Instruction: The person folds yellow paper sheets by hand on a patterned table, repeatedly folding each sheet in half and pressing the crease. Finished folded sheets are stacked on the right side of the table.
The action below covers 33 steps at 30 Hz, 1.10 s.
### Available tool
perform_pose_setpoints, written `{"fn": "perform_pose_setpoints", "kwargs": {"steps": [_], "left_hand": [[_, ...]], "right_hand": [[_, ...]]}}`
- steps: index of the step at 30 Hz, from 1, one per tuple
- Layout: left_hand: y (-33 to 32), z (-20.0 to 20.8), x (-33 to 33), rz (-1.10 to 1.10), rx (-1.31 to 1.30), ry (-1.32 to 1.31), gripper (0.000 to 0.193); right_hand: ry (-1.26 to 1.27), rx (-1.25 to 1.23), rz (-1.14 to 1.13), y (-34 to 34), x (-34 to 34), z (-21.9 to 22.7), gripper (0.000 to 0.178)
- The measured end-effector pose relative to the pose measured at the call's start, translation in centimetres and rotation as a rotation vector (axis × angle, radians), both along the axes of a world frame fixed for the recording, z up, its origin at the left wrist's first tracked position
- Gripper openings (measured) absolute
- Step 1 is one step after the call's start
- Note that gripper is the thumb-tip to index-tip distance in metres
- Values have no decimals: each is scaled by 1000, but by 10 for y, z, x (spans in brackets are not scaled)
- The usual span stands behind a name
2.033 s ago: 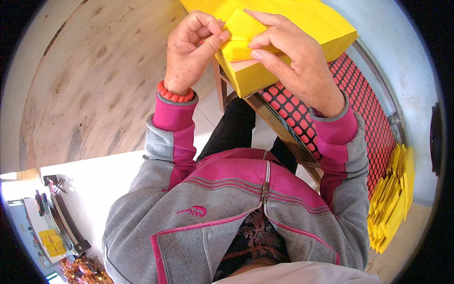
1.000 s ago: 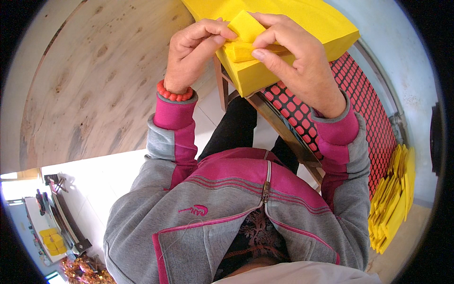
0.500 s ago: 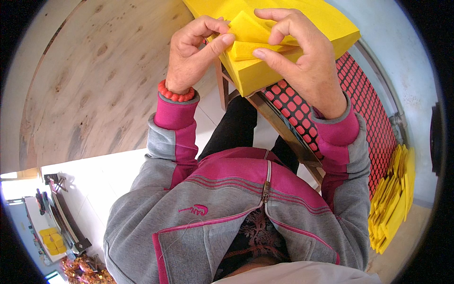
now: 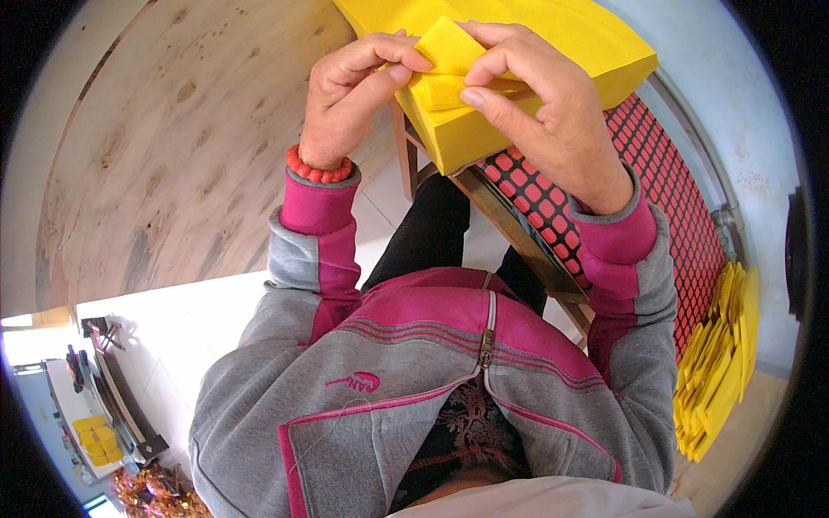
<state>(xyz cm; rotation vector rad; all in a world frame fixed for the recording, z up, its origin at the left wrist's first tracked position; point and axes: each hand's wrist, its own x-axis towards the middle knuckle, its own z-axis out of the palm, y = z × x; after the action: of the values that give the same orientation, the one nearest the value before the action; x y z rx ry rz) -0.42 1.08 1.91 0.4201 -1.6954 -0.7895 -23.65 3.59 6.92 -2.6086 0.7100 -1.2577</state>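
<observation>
A folded piece of yellow felt-like material point(image 4: 449, 47) lies at the near end of a large yellow block-shaped bundle point(image 4: 570, 52), between my two hands. My left hand point(image 4: 350, 99), with a red bead bracelet point(image 4: 319, 166) at the wrist, pinches the left edge of this piece between thumb and forefinger. On the other side my right hand point(image 4: 548, 104) has thumb and forefinger closed on its folded right edge. Part of the fold is hidden behind my right fingers. A lower yellow flap point(image 4: 439, 91) shows below the upstanding corner.
The bundle rests above a wooden frame point(image 4: 518, 229) beside a red-and-black patterned surface point(image 4: 665, 190). A stack of flat yellow pieces point(image 4: 717, 363) stands at the right near a pale blue wall point(image 4: 768, 173). A large plywood panel point(image 4: 173, 155) fills the left.
My right thumb and forefinger have come together on the fold, and that hand has shifted slightly left. The upper yellow corner now stands more upright. My left fingers have moved only a little.
</observation>
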Motion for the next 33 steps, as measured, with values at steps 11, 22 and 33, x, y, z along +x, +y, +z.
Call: {"fn": "perform_pose_setpoints", "kwargs": {"steps": [11,22,33], "left_hand": [[-1,5,1,34,-100,-121,24],[-1,4,2,-8,-74,-113,23],[-7,-1,3,52,-109,-132,15]], "right_hand": [[55,-76,-12,0,2,-1,9],[46,2,-18,2,3,0,8],[-8,-40,-6,1,4,-2,13]]}}
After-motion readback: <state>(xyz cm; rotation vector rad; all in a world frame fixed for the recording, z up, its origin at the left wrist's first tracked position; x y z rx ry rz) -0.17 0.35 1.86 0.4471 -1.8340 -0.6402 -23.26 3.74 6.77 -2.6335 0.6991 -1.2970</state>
